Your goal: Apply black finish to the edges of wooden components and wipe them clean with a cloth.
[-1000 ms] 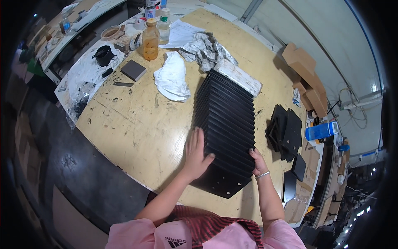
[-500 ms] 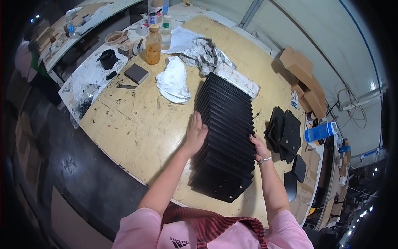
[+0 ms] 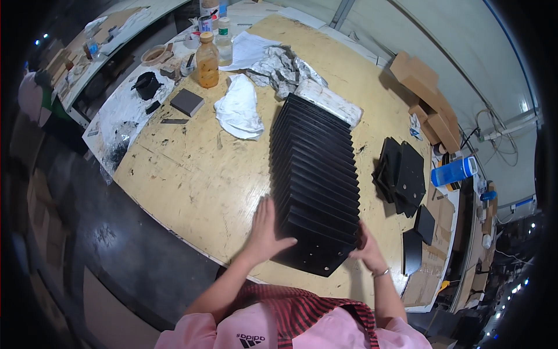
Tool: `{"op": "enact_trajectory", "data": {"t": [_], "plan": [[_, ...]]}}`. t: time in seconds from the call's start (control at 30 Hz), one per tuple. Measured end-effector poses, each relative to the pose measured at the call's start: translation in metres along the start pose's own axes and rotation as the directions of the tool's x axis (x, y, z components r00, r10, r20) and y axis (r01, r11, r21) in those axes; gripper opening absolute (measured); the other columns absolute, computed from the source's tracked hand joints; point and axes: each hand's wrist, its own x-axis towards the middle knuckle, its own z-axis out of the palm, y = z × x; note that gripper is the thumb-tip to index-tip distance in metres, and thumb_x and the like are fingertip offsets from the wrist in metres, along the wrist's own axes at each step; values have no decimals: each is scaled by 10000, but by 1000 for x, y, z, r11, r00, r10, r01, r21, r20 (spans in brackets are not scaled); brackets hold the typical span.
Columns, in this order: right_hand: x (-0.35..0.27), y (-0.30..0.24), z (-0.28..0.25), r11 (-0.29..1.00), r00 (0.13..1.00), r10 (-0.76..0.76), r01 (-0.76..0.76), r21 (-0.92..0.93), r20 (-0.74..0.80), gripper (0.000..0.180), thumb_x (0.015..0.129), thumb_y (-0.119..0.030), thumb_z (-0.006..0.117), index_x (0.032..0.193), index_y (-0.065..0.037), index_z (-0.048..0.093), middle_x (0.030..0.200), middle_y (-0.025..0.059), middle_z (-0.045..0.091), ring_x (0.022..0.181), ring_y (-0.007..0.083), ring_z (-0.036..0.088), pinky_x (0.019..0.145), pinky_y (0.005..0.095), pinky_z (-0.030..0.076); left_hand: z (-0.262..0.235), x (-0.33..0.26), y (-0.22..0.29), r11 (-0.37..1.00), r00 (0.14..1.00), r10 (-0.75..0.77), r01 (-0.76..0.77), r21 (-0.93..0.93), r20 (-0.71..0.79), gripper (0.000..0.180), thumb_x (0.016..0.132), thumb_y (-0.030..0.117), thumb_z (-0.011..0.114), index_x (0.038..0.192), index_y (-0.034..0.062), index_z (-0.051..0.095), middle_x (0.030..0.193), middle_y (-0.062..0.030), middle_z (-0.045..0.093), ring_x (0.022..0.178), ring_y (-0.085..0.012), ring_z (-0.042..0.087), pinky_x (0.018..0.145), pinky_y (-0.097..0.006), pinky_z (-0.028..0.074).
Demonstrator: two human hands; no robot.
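A long row of black panels point(image 3: 317, 168) leans in overlapping layers on the worktable, its nearest panel showing several small holes. My left hand point(image 3: 264, 235) grips the row's near left corner, fingers straight along the side and thumb laid over the front panel. At the near right corner my right hand point(image 3: 367, 249) has its thumb by the front panel's edge and its fingers up the side, partly hidden. A white-wrapped block point(image 3: 328, 102) touches the row's far end.
More black panels point(image 3: 401, 177) lie in a loose pile at the right, near a blue bottle point(image 3: 453, 171). White cloth point(image 3: 239, 107), a dark grey block point(image 3: 187, 102) and an amber bottle point(image 3: 207, 61) stand left of the row. An open cardboard box point(image 3: 427, 93) sits far right.
Both my hands have slid toward me along the sides of the row, from about its middle to its near corners. My left thumb now lies over the front panel.
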Motion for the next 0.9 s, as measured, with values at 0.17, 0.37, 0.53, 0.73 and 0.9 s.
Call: {"op": "enact_trajectory", "data": {"t": [0.17,0.37,0.53,0.73,0.9], "plan": [[-13,16,42,990,977,-12,41,132,-215,928,629,79,821,1441,15,377,1317,78,563,1194,195,556,1026,327,454,25,-5,10,1000,997,3,-5,-18,-80,1270,704,330,838,1527,-32,-60,1582,-309,-17,1481,-445,1,1191,-514,84],[-15,29,35,957,974,-50,110,267,-219,761,696,68,786,1381,20,457,1244,67,613,1127,188,596,1008,319,469,19,1,17,996,1000,-19,20,91,-18,1293,696,378,843,1532,-16,-62,1601,-264,-13,1487,-427,4,1185,-530,73],[-17,27,35,983,972,-68,103,151,-225,783,744,32,756,1435,33,387,1364,107,535,1213,205,540,1034,320,444,17,-2,15,994,999,-12,16,105,-35,1266,713,454,815,1530,-23,-26,1604,-247,31,1495,-395,18,1169,-583,68],[-22,-43,109,344,847,-521,100,-934,-101,994,754,-301,775,1515,8,214,1576,283,154,1470,425,154,1176,530,145,27,-6,7,971,990,57,-25,238,-129,1241,712,559,771,1521,-50,54,1582,-277,102,1471,-410,131,1134,-608,144],[39,-17,146,173,788,-606,-2,-985,-108,838,806,-348,677,1486,-18,317,1563,222,263,1454,389,229,1157,548,169,6,-3,3,973,995,80,-67,221,-52,1169,734,486,778,1530,-20,87,1572,-277,150,1462,-418,161,1138,-592,161]]}}
